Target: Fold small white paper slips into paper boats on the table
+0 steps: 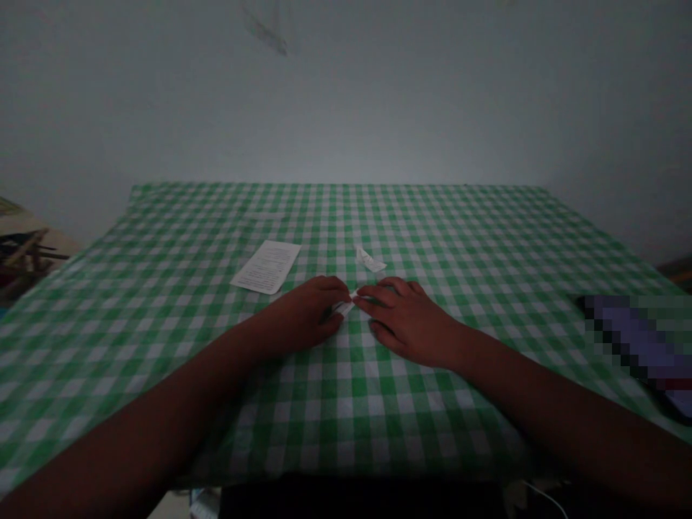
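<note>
In the middle of the checked cloth, a small white piece of paper (344,308) lies between my two hands, mostly covered by fingers. My left hand (313,310) is closed on its left part, fingertips above and thumb below. The fingertips of my right hand (408,317) press on the paper's upper right end, close to the left fingertips; the right thumb is bent a little apart from them. Just beyond the fingers lies a crumpled white scrap (370,259). A printed white sheet (267,267) rests flat beyond my left wrist.
A green-and-white checked tablecloth (459,231) covers the table, which reaches back to a pale wall (346,94). A dark device with a pixelated screen (638,346) lies at the right edge. Below the front edge, a white cable (546,497) shows at the right.
</note>
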The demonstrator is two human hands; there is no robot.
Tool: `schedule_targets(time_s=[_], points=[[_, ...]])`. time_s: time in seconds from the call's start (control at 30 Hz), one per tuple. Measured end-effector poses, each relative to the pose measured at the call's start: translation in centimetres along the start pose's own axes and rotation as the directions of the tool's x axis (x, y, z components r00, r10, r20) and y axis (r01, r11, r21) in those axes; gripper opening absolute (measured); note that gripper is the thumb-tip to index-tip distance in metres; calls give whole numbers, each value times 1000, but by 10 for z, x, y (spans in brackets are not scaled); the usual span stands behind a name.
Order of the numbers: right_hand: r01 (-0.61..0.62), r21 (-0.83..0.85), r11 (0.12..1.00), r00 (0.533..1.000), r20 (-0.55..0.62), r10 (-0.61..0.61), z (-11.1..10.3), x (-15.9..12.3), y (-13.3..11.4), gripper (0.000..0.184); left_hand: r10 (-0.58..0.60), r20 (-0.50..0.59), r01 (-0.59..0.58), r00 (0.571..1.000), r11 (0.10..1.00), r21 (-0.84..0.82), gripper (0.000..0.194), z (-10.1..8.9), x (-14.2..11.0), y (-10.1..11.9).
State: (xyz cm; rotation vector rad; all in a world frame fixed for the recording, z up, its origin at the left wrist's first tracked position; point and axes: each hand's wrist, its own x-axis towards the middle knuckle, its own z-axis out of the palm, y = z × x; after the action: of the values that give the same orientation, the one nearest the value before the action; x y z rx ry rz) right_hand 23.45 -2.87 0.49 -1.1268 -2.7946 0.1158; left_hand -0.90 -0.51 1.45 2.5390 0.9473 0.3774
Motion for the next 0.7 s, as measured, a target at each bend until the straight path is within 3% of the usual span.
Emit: schedule_targets(time_s=[0.23,0.7], points=[[-16,-2,1000,1000,7,16,0,1,-1,47,-34,-15,34,999,999,-14,20,2,6,0],[-11,-2,1000,1000,11,11,-1,-1,-3,56,-36,30,39,999,991,-125,22,-1,6,-12]])
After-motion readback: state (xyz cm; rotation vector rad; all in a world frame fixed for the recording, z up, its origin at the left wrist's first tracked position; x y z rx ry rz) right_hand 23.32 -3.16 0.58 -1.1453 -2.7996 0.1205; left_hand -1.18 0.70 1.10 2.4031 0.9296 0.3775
